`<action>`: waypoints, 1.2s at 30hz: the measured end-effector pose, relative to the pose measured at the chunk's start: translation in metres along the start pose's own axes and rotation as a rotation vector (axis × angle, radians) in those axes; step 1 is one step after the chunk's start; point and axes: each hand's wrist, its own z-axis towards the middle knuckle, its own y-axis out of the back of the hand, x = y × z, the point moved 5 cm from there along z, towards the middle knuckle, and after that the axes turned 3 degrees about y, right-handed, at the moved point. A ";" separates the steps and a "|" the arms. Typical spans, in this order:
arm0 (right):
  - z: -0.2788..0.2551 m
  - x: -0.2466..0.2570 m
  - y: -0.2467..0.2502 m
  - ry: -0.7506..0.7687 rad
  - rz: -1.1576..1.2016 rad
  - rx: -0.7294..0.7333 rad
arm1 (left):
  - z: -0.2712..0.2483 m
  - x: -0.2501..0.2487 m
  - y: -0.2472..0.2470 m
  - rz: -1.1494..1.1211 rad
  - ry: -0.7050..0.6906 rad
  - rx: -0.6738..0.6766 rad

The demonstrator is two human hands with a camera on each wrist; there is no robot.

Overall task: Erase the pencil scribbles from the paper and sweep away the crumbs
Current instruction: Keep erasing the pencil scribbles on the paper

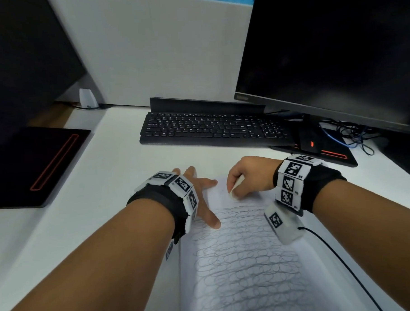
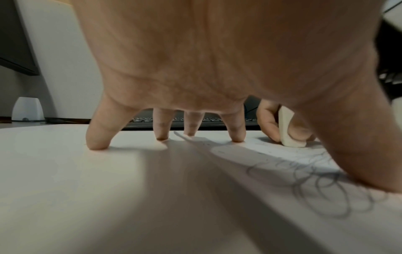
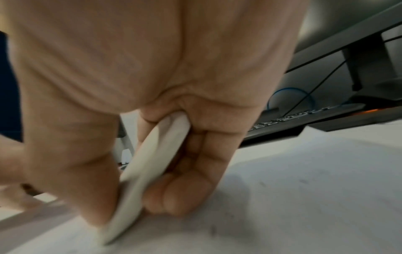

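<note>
A white sheet of paper [image 1: 246, 259] lies on the desk, covered with grey pencil scribbles [image 1: 242, 271] except for a pale strip at its far end. My right hand [image 1: 245, 179] pinches a white eraser [image 1: 235, 189] between thumb and fingers, its lower tip on the paper's far end. In the right wrist view the eraser [image 3: 147, 165] slants down to the sheet. My left hand [image 1: 201, 197] lies spread with straight fingers, pressing the paper's left edge and the desk. The left wrist view shows its fingertips [image 2: 97, 142] planted and the eraser [image 2: 291, 134] beyond. Small dark crumbs [image 3: 214, 229] dot the paper.
A black keyboard [image 1: 214, 129] sits beyond the paper, a dark monitor [image 1: 335, 51] at the right with cables [image 1: 353, 137] under it. A black pad with a red outline [image 1: 35, 162] lies at the left. A small white device [image 1: 87, 98] stands at the back.
</note>
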 end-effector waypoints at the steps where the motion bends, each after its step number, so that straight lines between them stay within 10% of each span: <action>1: 0.000 0.001 -0.002 0.000 0.002 0.016 | 0.000 0.000 0.000 -0.004 0.001 0.004; 36: -0.010 -0.001 -0.004 -0.074 0.055 -0.007 | 0.006 -0.037 0.005 0.036 -0.053 -0.010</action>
